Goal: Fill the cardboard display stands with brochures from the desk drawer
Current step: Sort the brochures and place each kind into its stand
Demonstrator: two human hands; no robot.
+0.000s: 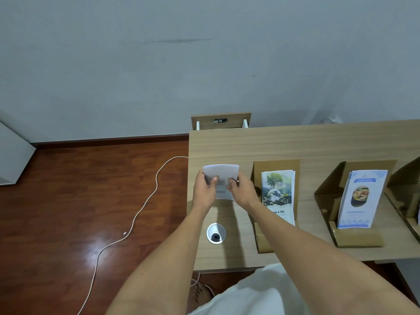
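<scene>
Head camera, looking down over a wooden desk [318,142]: both hands grip one stack of white brochures [221,176] near the desk's left end. The left hand [204,189] closes on the stack's left edge, thumb laid across the front sheet; the right hand [242,189] closes on its right edge, thumb likewise on the front. The stack stands roughly upright, its top edge fanned slightly, a line of dark print showing below the thumbs; whether its bottom edge touches the desk cannot be told.

Just right of the right hand stands a cardboard display stand [276,165] holding brochures with a tree-and-globe cover [278,194]; the right forearm crosses its lower left corner. Farther right, well apart from the hands, a second cardboard stand [359,237] holds blue-bordered brochures with a food photograph [361,198]. A third cardboard stand [406,192] is cut off by the frame's right edge.

Below the hands, between the forearms, a round metal cable grommet [216,233] is set into the desk. Left of the left hand, a white cable [136,214] trails across the dark wood floor [68,201].
</scene>
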